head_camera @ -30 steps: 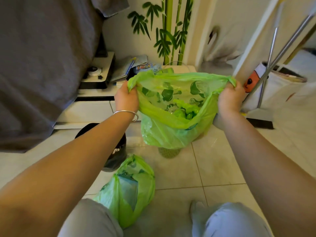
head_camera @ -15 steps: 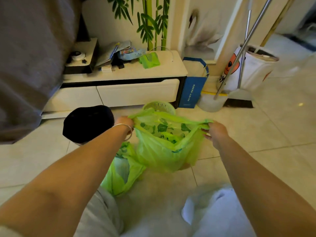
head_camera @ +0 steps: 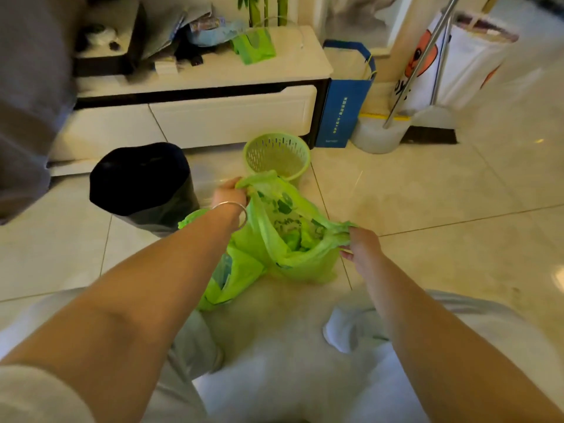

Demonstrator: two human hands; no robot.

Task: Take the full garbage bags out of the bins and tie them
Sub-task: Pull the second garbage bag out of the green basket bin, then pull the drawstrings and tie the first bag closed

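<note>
Head view: the rim of a green garbage bag [head_camera: 283, 239] is gripped at two opposite points, the left hand [head_camera: 229, 193] closed on the far corner and the right hand [head_camera: 363, 248] pinched shut on the near right corner, so that the mouth is held stretched open between them. A metal bangle [head_camera: 232, 206] is worn at the left wrist.

The bag's bottom rests on the tiled floor [head_camera: 427, 209]. To the right of the bag the floor is bare and open; to its left a second green bag [head_camera: 225, 282] lies just beside it, partly hidden under the left forearm. Green crumpled material is seen inside the held bag; what it is cannot be told.

Beyond the bag stands a green perforated bin [head_camera: 277, 155], nothing visible inside it. Left of the bag stands a taller bin lined with a black bag [head_camera: 140, 178]; its inside is too dark to read.

Farther behind the bag, a low white cabinet [head_camera: 213, 117] with drawers runs along the wall, its top cluttered with papers and a small green pack [head_camera: 253, 47]. Behind and right of the bag, a blue paper bag [head_camera: 341, 111] leans at the cabinet's end, near metal poles [head_camera: 427, 56] and a white printed sack [head_camera: 457, 62]. Grey fabric [head_camera: 27, 87] hangs at the far left.
</note>
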